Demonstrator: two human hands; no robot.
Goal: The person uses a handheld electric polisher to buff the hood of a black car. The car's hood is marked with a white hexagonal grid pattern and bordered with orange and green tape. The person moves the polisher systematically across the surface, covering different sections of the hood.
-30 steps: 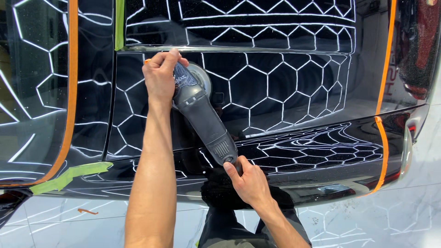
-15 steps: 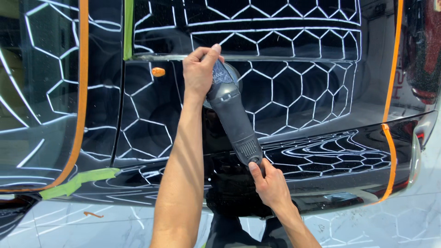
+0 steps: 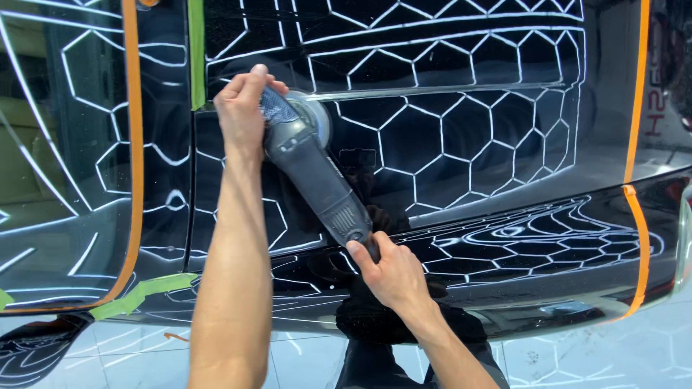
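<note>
You're mid-pass polishing the glossy black car panel: left hand clasps the polisher head near the green tape, right hand grasps its handle; next, judge an even sideways sweep, pad flat.

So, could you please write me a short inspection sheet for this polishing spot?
Surface: glossy black car panel, mirroring hexagon lights.
Job's things: grey polisher, its pad flat on the panel.
Clutter: nothing seen.
Grippers: left hand presses on the polisher's head; right hand grips its tail end.
Cables: nothing seen.
Surroundings: orange tape and green tape along panel edges; pale tiled floor.
</note>
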